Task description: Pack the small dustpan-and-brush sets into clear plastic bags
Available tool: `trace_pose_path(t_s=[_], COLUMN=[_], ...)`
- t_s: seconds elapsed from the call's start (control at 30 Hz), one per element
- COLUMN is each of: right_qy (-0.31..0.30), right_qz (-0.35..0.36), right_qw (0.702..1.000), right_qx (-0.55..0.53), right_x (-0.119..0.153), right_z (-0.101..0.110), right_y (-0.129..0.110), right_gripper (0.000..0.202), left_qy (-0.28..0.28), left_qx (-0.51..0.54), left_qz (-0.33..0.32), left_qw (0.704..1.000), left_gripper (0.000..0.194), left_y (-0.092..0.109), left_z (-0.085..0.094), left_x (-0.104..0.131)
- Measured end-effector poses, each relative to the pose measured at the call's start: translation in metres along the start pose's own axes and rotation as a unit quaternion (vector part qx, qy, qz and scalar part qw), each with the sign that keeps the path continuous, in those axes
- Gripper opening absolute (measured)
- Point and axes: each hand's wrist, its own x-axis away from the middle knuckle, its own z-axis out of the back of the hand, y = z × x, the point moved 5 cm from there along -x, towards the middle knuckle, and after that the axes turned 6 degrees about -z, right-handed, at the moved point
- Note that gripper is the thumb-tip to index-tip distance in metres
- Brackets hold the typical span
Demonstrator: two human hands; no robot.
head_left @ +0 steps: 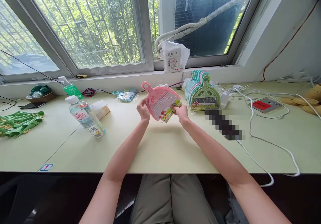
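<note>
- Evidently both hands are closed on one thing: a pink dustpan (156,98) with a pale brush, in clear wrap, held up over the front of the desk (160,150).
- The left hand (143,110) grips the dustpan's left edge, below its looped handle, which points up and to the left.
- The right hand (181,113) pinches the lower right side, at the yellow-green label (170,112).
- Just right of and behind the right hand, a row of dustpans (204,95) stands upright on the desk, the nearest one green.
- Behind the left hand lies a blue wrapped packet (126,95).
- Farther left are a clear bottle (86,118), a green-labelled bottle (72,89) and green strips (21,123).
- White cables (260,140) run across the right side, near a dark, pixelated object (224,125).
</note>
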Motion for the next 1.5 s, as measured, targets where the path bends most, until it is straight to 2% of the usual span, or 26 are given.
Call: trace_pose_path(t_s=[0.13,0.27,0.33,0.4,0.43,0.53,0.6,0.63,0.7,0.77,0.83,0.87,0.93,1.0,1.1,1.23,1.4,1.5], right_qy=[-0.020,0.027,0.015,-0.006,-0.003,0.054,0.081,0.081,0.051,-0.008,-0.076,-0.105,-0.132,-0.126,-0.126,-0.154,-0.181,-0.177], right_qz=[-0.021,-0.032,-0.010,0.044,0.082,0.213,0.290,0.320,0.348,0.304,0.191,0.127,0.018,-0.044,-0.088,-0.086,-0.126,-0.106], right_qw=[0.999,0.999,1.000,0.992,0.975,0.885,0.847,0.846,0.873,0.925,0.971,0.984,0.991,0.987,0.980,0.976,0.975,0.977], right_qx=[-0.013,-0.024,0.007,0.122,0.205,0.411,0.438,0.419,0.337,0.229,0.118,0.067,-0.025,-0.086,-0.123,-0.127,0.027,0.059], right_x=[0.000,-0.005,-0.009,-0.010,-0.009,0.007,0.027,0.038,0.056,0.063,0.059,0.055,0.046,0.040,0.036,0.034,0.019,0.011], right_z=[-0.002,0.008,0.013,0.018,0.021,0.029,0.028,0.025,0.015,0.003,-0.007,-0.012,-0.017,-0.017,-0.018,-0.018,0.003,0.014], right_y=[0.001,-0.005,-0.009,-0.013,-0.016,-0.031,-0.047,-0.055,-0.067,-0.066,-0.050,-0.038,-0.014,0.004,0.018,0.012,0.002,-0.003], right_gripper=[0.017,0.019,0.017,0.021,0.028,0.056,0.061,0.053,0.040,0.043,0.035,0.027,0.014,0.014,0.012,0.005,0.018,0.017], left_qy=[0.034,0.157,0.176,0.169,0.173,0.189,0.186,0.182,0.175,0.167,0.155,0.149,0.142,0.138,0.127,0.101,0.090,0.089], left_qx=[0.014,-0.043,-0.045,-0.034,-0.028,-0.015,-0.010,-0.007,0.000,0.009,0.016,0.018,0.016,0.014,0.028,0.041,0.041,0.046], left_qz=[0.054,0.093,0.092,0.084,0.084,0.088,0.087,0.087,0.090,0.092,0.093,0.092,0.089,0.084,0.096,0.117,0.099,0.078], left_qw=[0.998,0.982,0.979,0.981,0.981,0.978,0.979,0.979,0.980,0.982,0.983,0.984,0.986,0.987,0.987,0.987,0.990,0.992], left_gripper=[0.025,0.024,0.022,0.021,0.020,0.020,0.020,0.022,0.025,0.026,0.026,0.025,0.024,0.023,0.024,0.024,0.032,0.032], left_y=[-0.017,-0.033,-0.036,-0.036,-0.036,-0.035,-0.033,-0.032,-0.030,-0.028,-0.026,-0.024,-0.022,-0.021,-0.022,-0.022,-0.008,-0.004], left_z=[0.007,0.037,0.045,0.047,0.048,0.052,0.053,0.053,0.050,0.044,0.038,0.036,0.033,0.032,0.029,0.020,0.015,0.015], left_x=[-0.008,-0.021,-0.025,-0.026,-0.026,-0.023,-0.021,-0.019,-0.014,-0.008,-0.003,-0.001,0.003,0.006,0.011,0.017,0.024,0.023])
